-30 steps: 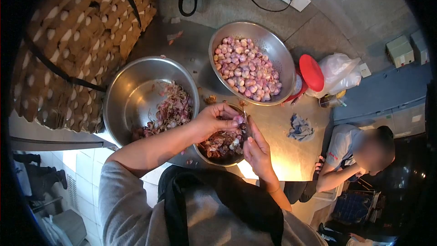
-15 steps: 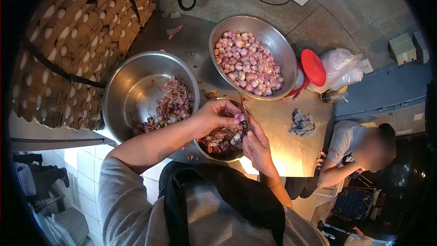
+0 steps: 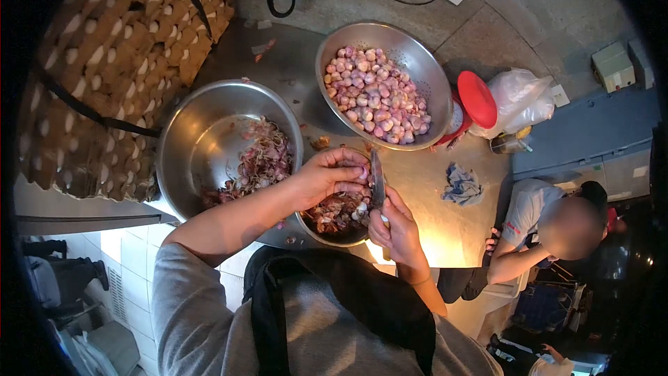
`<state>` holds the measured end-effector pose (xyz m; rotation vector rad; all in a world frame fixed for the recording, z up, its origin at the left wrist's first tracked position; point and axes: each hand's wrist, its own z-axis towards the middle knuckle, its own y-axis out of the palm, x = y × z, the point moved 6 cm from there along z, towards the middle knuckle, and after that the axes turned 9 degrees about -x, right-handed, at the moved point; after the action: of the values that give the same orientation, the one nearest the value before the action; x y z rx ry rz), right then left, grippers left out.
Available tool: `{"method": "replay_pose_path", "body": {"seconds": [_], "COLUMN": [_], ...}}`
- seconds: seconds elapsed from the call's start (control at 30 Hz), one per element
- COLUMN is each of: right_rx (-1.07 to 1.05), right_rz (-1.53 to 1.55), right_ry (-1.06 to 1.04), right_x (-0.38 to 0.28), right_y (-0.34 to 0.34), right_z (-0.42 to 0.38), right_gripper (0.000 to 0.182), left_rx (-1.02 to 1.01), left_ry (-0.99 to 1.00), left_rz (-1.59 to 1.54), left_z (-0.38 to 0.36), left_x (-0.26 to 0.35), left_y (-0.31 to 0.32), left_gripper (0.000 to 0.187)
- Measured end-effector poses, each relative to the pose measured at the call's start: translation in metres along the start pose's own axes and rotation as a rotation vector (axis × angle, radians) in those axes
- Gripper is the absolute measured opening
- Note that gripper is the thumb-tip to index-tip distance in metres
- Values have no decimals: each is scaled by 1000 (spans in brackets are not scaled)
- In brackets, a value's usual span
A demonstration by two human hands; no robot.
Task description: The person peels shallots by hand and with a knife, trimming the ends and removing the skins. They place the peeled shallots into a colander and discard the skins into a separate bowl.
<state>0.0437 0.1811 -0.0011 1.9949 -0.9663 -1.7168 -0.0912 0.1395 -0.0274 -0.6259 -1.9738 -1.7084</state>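
Note:
Pinched in the fingertips of my left hand (image 3: 328, 177) is a small purple shallot (image 3: 364, 172). My right hand (image 3: 398, 228) is wrapped round the handle of a knife (image 3: 378, 179), its blade pointing away from me, close beside the shallot. Both hands are over a smaller metal bowl (image 3: 321, 238) holding shallots and brown-red skins, partly hidden by my hands. To the left, a large steel bowl (image 3: 182, 132) contains a heap of skins and root trimmings. Beyond my hands, a steel colander (image 3: 433, 73) holds many peeled pink shallots (image 3: 376, 90).
A red-topped scale (image 3: 477, 99) and plastic bags (image 3: 520, 99) stand right of the colander. A crumpled cloth (image 3: 462, 184) lies on the steel table (image 3: 424, 167). At the right edge sits another person (image 3: 525, 219). A woven brown panel (image 3: 118, 76) rises at the left.
The knife has turned so the broad side of its blade shows, and it stands more upright beside the shallot. My right hand has shifted slightly down. The camera view has moved a little.

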Motion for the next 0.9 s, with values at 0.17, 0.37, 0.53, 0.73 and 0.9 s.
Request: {"method": "replay_pose_path", "body": {"seconds": [0.17,0.37,0.53,0.73,0.9], "right_rx": [1,106,59,128,110], "right_rz": [-66,-182,-421,-656,-499], "right_ry": [5,-72,-154,-195,-176], "right_x": [2,-7,0,0,-1], "right_y": [2,-2,2,8,-2], "right_z": [2,0,3,8,5], "right_gripper": [44,47,48,46,45], "left_rx": [1,-6,-41,-35,-32], "left_ry": [38,18,57,86,36], "left_rz": [48,34,67,133,75], "left_z": [-2,0,-1,0,-2], "left_x": [1,-2,1,-2,1], "left_y": [1,-2,4,-5,1], "left_gripper": [23,28,28,28,25]}}
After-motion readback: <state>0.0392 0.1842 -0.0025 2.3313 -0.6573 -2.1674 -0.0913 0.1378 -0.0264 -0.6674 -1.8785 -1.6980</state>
